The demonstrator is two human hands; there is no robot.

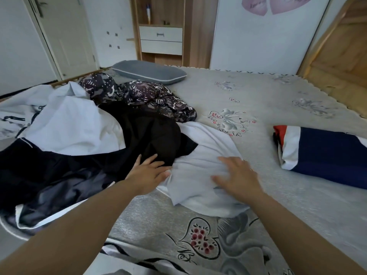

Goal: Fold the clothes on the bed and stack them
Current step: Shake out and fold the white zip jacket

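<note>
Unfolded heap far left on bed, still to do. Left grip open, fingers flat on black garment, likely pushing it clear. White garment bed centre, under open right grip, palm down, probably smoothing before fold. Folded navy piece far right: stack start.

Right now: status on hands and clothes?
Left hand and right hand open, flat on white garment. Unfolded pile left. Folded item right. Nothing in the way.
</note>
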